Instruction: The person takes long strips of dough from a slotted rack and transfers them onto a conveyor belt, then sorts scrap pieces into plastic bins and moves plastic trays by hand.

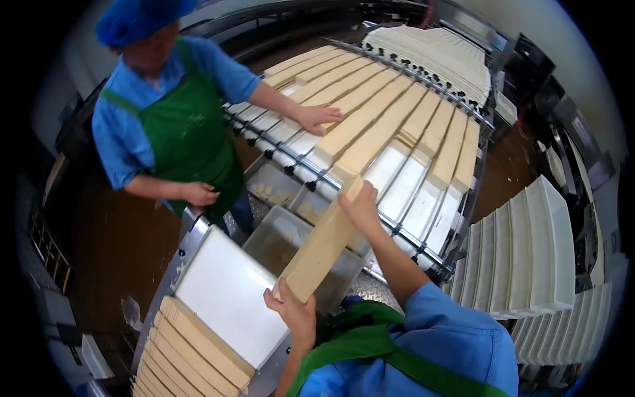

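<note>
Tubs, plastic, set below the near edge of the white conveyor (403,177): large grey tub (263,233), pale scraps on its floor; rear tub (279,178), pale broken pieces (268,194) strewn along its bottom. White trays (516,258), ribbed, stacked off the conveyor's right-hand near corner, interiors not readable. Long block (319,255), single, held slantwise in the air above the large grey tub, between the conveyor's near edge and the white table (228,284). Left hand (296,316) clamped on its lower end, thumb and fingers to either side; right hand (360,210) closed on it by the upper end; middle length exposed between the two grips. Contact of that upper end with the blocks behind: cannot tell. Appearance: straight, flat-faced, crisp-edged, pale yellow, smooth. Companion blocks (198,344): one row, side by side, at the table's lower end. Further blocks (380,142): lying in lanes across the conveyor; co-worker's hand (321,118) upon one, towards the left edge.
</note>
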A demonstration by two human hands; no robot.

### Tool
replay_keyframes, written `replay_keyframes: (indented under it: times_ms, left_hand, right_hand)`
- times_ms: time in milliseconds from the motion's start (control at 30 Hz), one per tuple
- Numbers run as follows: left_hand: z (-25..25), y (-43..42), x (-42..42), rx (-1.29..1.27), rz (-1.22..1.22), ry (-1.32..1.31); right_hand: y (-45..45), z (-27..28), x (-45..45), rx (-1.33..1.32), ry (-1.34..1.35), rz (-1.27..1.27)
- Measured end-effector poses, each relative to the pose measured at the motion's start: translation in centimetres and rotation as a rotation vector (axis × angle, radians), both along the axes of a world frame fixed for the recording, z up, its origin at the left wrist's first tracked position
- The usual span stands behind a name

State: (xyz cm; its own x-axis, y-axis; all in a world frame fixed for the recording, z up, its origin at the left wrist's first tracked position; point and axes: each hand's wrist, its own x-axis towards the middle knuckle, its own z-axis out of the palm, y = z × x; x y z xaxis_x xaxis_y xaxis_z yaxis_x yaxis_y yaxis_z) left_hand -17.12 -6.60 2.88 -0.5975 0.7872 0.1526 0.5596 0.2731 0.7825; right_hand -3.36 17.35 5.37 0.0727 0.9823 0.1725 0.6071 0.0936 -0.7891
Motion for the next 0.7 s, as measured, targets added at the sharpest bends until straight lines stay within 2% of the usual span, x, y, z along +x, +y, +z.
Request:
replay_keyframes:
  times_ms: [167,233,267,333,400,533,700]
  left_hand:
    - [3.2,8.2,4.2,0.161,-0.217,0.064]
    - [3.5,10.9,5.3,0.178,-0.262,0.113]
    - [3.3,12.2,5.6,0.161,-0.324,0.035]
    - [4.0,14.1,6.2,0.112,-0.423,-0.097]
    - [3.9,15.8,6.6,0.101,-0.447,-0.11]
    - [3.1,17.6,7.1,0.089,-0.484,-0.052]
    - [2.4,19.5,8.9,0.056,-0.442,-0.126]
  right_hand:
    - [8.5,0.5,8.5,-0.173,0.01,-0.132]
    - [11.9,0.4,10.7,-0.327,-0.381,-0.096]
    - [14.1,-1.3,12.0,-0.284,-0.499,-0.073]
    - [17.5,-2.4,14.0,-0.296,-0.531,-0.042]
    - [19.7,-2.2,14.9,-0.293,-0.621,-0.028]
    - [21.8,-1.3,15.9,-0.452,-0.547,0.021]
    - [23.6,-4.0,16.6,-0.336,-0.584,-0.108]
